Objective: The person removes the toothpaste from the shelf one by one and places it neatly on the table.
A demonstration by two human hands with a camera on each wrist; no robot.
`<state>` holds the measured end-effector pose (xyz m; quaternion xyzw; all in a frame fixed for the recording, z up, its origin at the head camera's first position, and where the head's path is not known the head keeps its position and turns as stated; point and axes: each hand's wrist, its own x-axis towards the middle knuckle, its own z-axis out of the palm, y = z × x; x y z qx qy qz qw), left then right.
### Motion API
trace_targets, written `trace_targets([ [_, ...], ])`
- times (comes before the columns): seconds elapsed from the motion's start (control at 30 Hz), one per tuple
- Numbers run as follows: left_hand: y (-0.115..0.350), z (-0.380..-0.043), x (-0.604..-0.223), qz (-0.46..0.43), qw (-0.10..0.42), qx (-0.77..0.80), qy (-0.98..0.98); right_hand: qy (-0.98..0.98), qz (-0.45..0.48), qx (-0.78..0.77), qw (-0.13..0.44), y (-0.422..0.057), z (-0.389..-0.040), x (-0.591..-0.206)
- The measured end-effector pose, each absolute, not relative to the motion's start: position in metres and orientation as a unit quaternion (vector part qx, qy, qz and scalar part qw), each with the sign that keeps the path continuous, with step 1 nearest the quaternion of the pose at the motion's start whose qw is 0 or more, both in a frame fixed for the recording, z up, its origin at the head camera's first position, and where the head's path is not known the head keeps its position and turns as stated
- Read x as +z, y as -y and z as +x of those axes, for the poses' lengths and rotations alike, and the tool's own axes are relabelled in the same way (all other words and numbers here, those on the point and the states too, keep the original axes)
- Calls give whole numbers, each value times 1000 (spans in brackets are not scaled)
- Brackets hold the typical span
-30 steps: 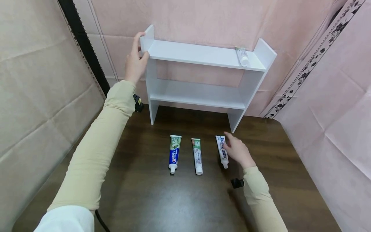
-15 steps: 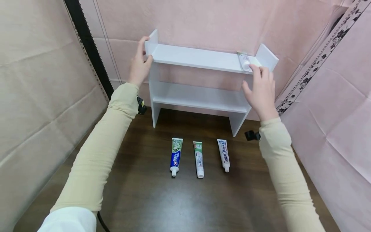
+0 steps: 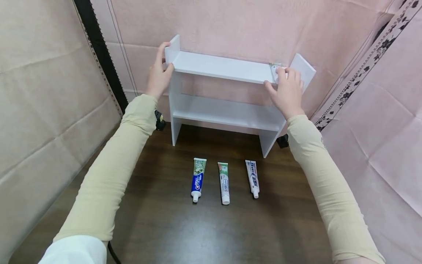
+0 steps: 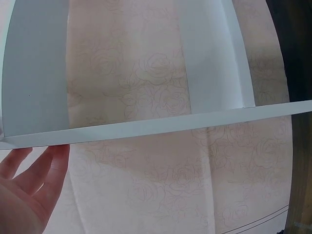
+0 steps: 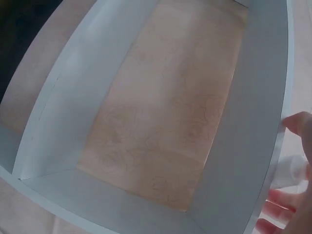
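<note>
My left hand (image 3: 159,76) grips the left side panel of a white two-tier shelf (image 3: 227,107), its thumb near the front edge. In the left wrist view the fingers (image 4: 51,170) press against the panel's outer face. At the top tier's right end, my right hand (image 3: 286,91) curls its fingers over a white toothpaste tube (image 3: 274,73), mostly hidden beneath them. The right wrist view shows the thumb on the shelf's front edge and the tube's white cap (image 5: 290,171) among the fingers. A blue-green toothpaste tube (image 3: 198,179), a green-white tube (image 3: 224,183) and a blue-white tube (image 3: 252,179) lie on the table.
The shelf stands on a dark brown wooden table (image 3: 158,212). Pink fabric (image 3: 230,25) hangs close behind it, with more cloth along both sides. A black cable (image 3: 113,253) runs beside the left sleeve.
My right hand has risen from the rightmost table tube to the one on the top tier, then closed in over it. The left hand keeps its place on the shelf panel.
</note>
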<state>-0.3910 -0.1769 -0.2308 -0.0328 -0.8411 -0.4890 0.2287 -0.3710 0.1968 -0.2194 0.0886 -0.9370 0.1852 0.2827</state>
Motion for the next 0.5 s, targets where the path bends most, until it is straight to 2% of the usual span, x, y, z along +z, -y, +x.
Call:
trace_targets([
  [0.23, 177, -392, -231, -29, 231, -482, 845, 912, 82, 196, 351, -191, -367, -218],
  [0.5, 178, -395, -233, -27, 224, -492, 841, 918, 63, 182, 347, -188, -365, -220],
])
